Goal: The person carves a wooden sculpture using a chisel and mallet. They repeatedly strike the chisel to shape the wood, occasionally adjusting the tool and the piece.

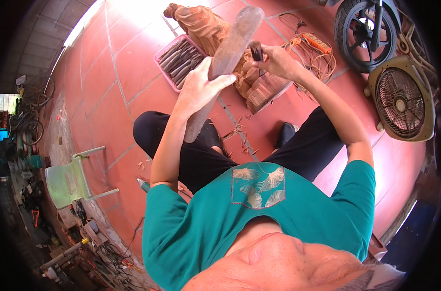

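Gripped in left hand [201, 87], rough long wooden slab [225, 63]; right hand [274, 60] holds dark tool [256, 50].

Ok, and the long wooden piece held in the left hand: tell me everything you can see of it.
The long wooden piece is a flat, elongated plank-like strip with a rounded far end, grey-brown and rough, apparently weathered wood. It stands tilted, its top leaning away to the right, its lower end down by the person's knees. The left hand grips it around the middle, thumb across its face. The right hand holds a small dark tool against its right edge. Whether the lower end rests on a leg cannot be told.
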The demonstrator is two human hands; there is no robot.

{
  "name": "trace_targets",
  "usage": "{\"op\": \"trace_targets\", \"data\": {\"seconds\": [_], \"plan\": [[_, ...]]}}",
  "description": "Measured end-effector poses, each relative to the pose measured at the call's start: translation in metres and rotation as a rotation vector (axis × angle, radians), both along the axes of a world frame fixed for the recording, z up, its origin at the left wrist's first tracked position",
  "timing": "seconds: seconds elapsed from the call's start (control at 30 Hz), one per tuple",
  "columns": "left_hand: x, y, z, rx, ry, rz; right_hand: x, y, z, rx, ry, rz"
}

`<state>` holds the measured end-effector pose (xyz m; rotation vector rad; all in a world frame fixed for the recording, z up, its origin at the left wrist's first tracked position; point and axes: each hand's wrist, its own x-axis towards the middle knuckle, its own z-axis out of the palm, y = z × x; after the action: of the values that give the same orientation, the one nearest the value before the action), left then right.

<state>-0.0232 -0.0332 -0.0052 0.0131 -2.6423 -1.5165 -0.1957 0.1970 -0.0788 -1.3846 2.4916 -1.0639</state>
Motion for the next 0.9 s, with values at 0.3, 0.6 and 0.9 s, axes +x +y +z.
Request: {"op": "trace_targets", "data": {"seconds": [0.3,0.6,0.9], "plan": [[0.006,-0.002,0.018,0.186,-0.032,0.088,0.008,-0.002,0.016,0.029,-0.126,-0.091],[0.027,0.021,0.0,0.377,0.246,0.217,0.011,-0.016,0.004,0.02,0.074,0.101],[0.04,0.033,-0.03,0.304,0.058,0.048,0.012,-0.015,0.004,0.056,0.051,0.107]]}}
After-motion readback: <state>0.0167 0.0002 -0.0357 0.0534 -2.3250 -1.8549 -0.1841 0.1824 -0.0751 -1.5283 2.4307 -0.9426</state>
